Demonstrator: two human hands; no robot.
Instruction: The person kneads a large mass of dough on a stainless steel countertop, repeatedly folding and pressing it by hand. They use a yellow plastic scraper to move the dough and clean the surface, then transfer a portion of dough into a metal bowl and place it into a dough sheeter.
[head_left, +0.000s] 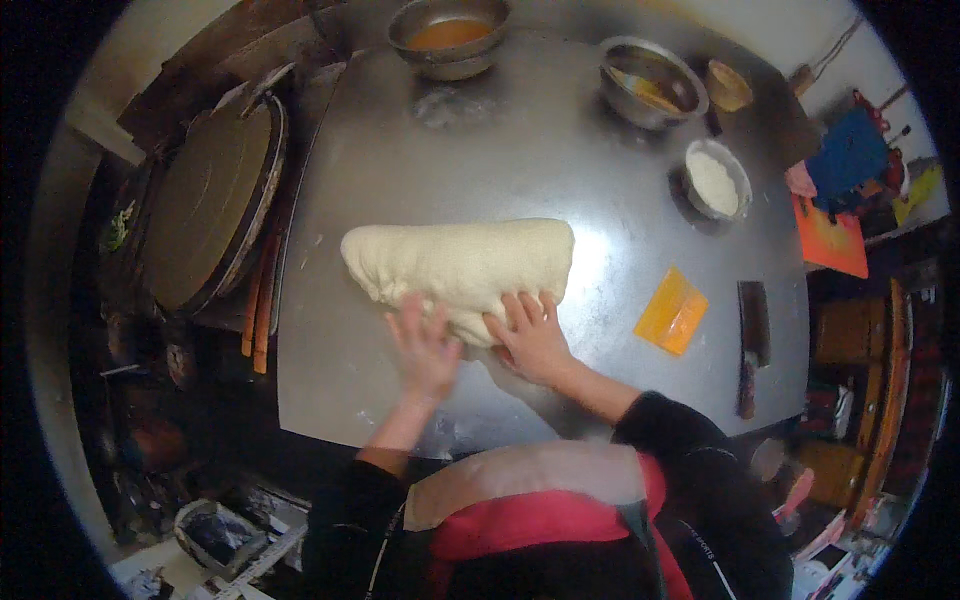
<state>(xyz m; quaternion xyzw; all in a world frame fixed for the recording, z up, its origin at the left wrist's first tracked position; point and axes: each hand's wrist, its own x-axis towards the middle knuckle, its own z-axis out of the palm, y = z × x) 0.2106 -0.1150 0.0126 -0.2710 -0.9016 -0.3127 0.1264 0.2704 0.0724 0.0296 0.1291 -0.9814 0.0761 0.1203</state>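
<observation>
A thick, pale slab of dough (465, 255) lies lengthwise across the metal worktop (360, 375), its near edge creased and folded. At the left part of that edge is my left hand (426, 352), blurred, with its fingers apart and their tips over the dough. My right hand (536, 341) grips the right part of the near edge, its fingers bent on the top and the thumb lower down. The underside of the dough is hidden.
To the right lie a yellow dough scraper (673, 311) and a cleaver (754, 330). Farther back stand a bowl of white powder (712, 184), a metal bowl (652, 82) and a bowl of orange liquid (450, 37). A large round griddle (210, 202) and wooden sticks (262, 307) are left.
</observation>
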